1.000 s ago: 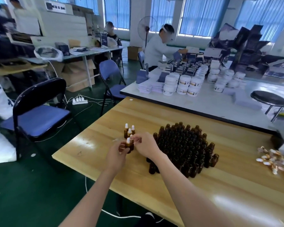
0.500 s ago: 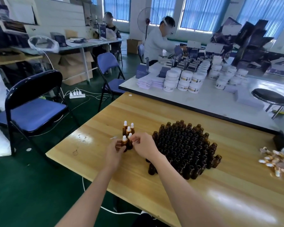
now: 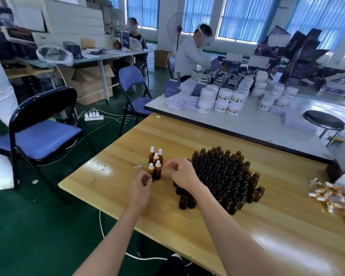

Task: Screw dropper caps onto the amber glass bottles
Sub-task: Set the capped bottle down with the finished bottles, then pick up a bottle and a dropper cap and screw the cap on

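Observation:
Several amber bottles with white-tipped dropper caps stand in a small group on the wooden table. To their right is a dense cluster of uncapped amber bottles. A pile of loose dropper caps lies at the table's right edge. My left hand hovers just below the nearest capped bottle, fingers loosely curled and holding nothing. My right hand is just right of the capped group and over the cluster's left edge, fingertips drawn together with nothing visible in them.
A white table with white jars and boxes stands beyond the wooden one. A black stool rests on it. Blue folding chairs stand to the left. Two people sit at the back tables.
The capped bottle that both hands held now stands with the group. Both hands have come off it and drawn slightly apart.

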